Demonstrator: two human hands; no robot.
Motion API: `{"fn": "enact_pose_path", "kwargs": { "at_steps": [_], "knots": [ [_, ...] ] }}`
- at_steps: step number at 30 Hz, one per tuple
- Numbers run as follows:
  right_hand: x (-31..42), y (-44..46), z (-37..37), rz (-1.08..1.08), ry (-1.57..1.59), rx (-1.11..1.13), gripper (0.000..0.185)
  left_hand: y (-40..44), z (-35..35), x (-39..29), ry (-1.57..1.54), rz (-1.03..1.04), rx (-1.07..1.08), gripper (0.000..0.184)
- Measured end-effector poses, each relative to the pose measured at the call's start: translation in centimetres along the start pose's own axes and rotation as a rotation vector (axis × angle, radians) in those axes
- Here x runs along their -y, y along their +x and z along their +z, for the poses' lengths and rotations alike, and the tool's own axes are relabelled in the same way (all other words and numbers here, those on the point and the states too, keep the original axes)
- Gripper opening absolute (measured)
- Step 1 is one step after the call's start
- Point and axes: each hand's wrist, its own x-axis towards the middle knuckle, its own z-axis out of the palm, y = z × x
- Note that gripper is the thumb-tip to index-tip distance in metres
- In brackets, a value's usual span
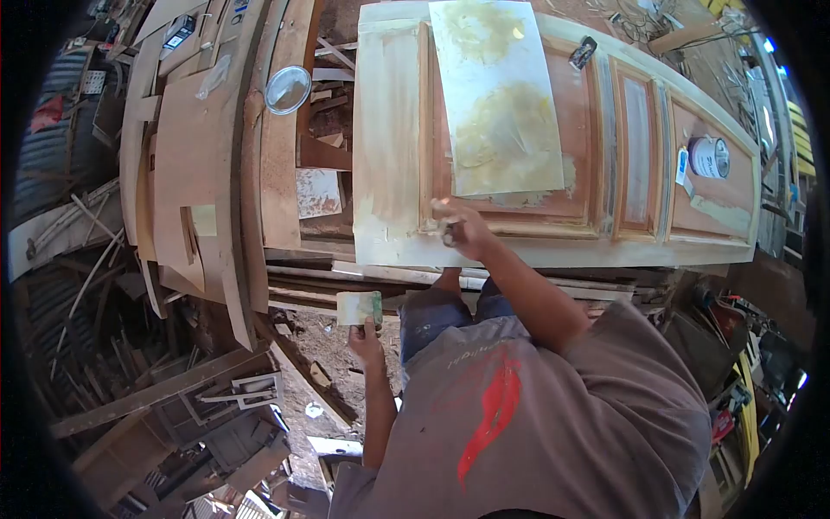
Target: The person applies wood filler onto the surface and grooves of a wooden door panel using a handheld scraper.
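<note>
My left hand [367, 342] grips a small flat rectangular spreader [358, 309], coated in cream filler with a green strip at its right end, held low in front of the bench. My right hand [469, 235] is closed over the near left corner of a panelled wooden door [387, 173]; what its fingers hold is blurred and I cannot make it out. On the door lies a white board [501, 104] smeared with yellowish filler. Pale filler streaks the door's frame and parts of its reddish panels.
A paint can [710, 157] and a small white tube [682, 164] stand or lie on the door's right panel. Near the back is a dark small block [583, 53]. A round clear lid [288, 90] rests on planks at left. Scrap wood [173, 415] covers the lower left.
</note>
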Motion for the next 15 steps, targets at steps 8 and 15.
{"fn": "enact_pose_path", "kwargs": {
  "at_steps": [8, 15],
  "knots": [
    [-1.7, 0.7, -2.2, 0.027, -0.953, -0.034, 0.045, 3.1, -1.4, -1.0, -0.039, 0.161, -0.007, 0.022],
    [-3.4, 1.6, 1.3, 0.126, -0.828, -0.007, 0.080, 3.3, -2.1, -2.2, 0.064, 0.118, 0.025, 0.023]
  ]
}}
